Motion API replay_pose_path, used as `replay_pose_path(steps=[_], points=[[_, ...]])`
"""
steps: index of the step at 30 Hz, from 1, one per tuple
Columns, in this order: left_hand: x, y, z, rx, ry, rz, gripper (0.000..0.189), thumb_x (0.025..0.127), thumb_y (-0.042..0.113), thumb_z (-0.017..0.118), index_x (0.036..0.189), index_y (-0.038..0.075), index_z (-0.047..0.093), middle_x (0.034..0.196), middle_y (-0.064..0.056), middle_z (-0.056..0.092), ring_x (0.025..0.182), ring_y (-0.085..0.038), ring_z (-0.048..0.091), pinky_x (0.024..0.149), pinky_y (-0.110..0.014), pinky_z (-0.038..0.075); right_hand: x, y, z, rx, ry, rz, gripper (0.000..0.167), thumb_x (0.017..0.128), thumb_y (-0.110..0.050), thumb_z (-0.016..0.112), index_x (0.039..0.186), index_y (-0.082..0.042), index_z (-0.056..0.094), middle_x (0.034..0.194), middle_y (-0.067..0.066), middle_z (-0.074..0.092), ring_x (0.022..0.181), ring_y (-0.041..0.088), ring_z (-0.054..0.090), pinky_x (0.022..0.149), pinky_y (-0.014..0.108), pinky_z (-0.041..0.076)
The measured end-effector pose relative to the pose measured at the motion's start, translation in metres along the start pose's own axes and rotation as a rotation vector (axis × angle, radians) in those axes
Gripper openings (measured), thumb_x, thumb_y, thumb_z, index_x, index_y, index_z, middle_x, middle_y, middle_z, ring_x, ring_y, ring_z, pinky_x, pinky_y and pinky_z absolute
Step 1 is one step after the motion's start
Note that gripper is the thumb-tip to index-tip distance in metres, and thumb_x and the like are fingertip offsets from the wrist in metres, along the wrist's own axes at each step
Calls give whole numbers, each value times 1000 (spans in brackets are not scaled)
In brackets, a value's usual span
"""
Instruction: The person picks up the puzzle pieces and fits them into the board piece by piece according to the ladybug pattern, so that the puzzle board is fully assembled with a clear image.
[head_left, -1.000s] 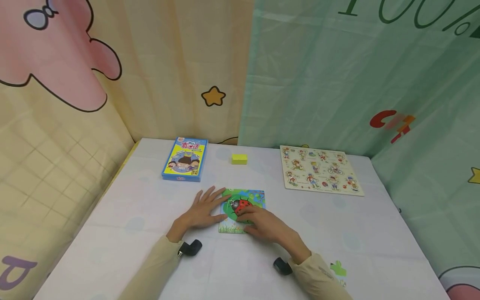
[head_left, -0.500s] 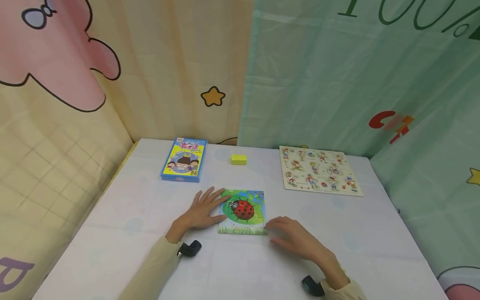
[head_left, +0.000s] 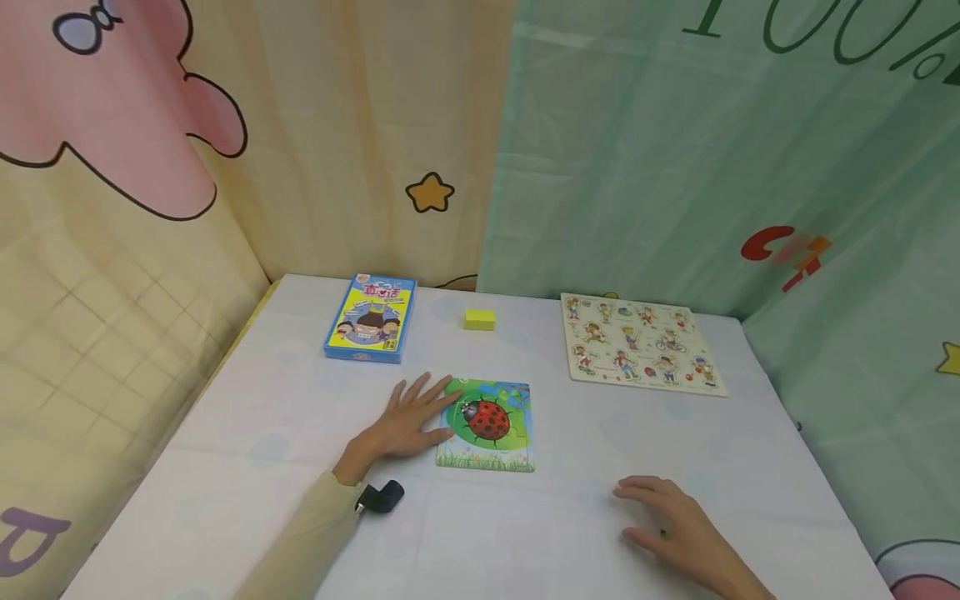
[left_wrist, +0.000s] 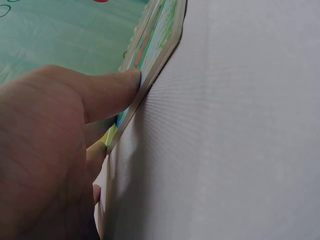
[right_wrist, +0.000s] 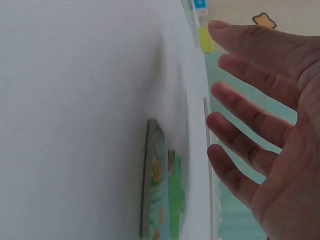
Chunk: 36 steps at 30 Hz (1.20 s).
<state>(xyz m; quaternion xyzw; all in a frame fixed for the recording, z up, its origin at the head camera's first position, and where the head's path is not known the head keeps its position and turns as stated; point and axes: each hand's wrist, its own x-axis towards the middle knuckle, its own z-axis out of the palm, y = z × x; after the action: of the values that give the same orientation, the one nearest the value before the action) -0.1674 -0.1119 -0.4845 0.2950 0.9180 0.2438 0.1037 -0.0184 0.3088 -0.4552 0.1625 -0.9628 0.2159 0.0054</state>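
Observation:
A square ladybug jigsaw puzzle lies flat on the white table. My left hand rests on its left side with fingers spread; in the left wrist view, the thumb touches the edge of the puzzle board. To the right of the puzzle, my right hand hovers with fingers apart, holding nothing. Beyond that hand's fingers, the right wrist view shows a loose puzzle piece with a grassy print and a green part beside it. The hand hides nearly all of this in the head view.
A blue and yellow card-game box stands at the back left of the table. Right of it sits a small yellow block. A wooden board with printed children lies at the back right. Curtains enclose the far sides.
My right hand has left the ladybug puzzle and moved right and nearer to me, its fingers spreading. The left hand has stayed in place on the puzzle.

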Motion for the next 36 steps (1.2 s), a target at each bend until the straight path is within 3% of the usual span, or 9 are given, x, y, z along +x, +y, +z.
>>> replay_pose_path(steps=[5,8,13,22,26,33,36], points=[[2,-1,2,2,2,-1,64,99,42,56,157,20,36,169,-7,17,155,-41,2,120,-68,-4,-16,10,-8,39,-130,212,55,73,-46,85,122,-26,70,132,-2,62,122,30,56,99,54,51],[2,-2,1,-1,3,-2,64,99,42,57,157,21,36,169,-6,16,155,-40,2,120,-67,-4,-24,17,-9,64,-171,251,60,72,-51,84,124,-25,69,135,2,60,123,32,55,98,56,51],[1,-1,0,1,3,3,64,99,42,57,156,21,37,168,-7,18,155,-40,2,120,-67,-3,-37,29,-6,52,-205,273,60,72,-54,83,124,-28,68,134,0,58,119,28,54,94,47,52],[0,0,-1,-3,1,2,64,99,42,58,156,20,38,168,-8,19,155,-41,4,120,-68,-3,-49,42,-6,22,-177,194,53,75,-47,83,121,-25,69,121,-3,60,108,2,52,89,36,55],[0,1,-1,-2,1,2,64,99,42,58,156,20,38,168,-8,19,155,-42,4,120,-68,-3,-49,41,-7,25,-163,185,50,76,-45,83,120,-26,70,116,-7,61,105,-1,51,87,31,54],[-1,1,-2,-8,5,3,64,99,41,59,156,19,38,168,-8,19,155,-42,4,120,-68,-2,-51,39,-2,-6,-27,77,45,73,-36,88,114,-27,73,109,-12,67,100,-3,53,82,26,52],[0,2,-2,-10,4,2,64,99,40,59,155,19,38,168,-8,20,155,-42,4,120,-68,-2,-49,37,-2,-20,-26,96,44,73,-37,88,113,-30,72,109,-15,67,102,-3,53,84,26,53]])
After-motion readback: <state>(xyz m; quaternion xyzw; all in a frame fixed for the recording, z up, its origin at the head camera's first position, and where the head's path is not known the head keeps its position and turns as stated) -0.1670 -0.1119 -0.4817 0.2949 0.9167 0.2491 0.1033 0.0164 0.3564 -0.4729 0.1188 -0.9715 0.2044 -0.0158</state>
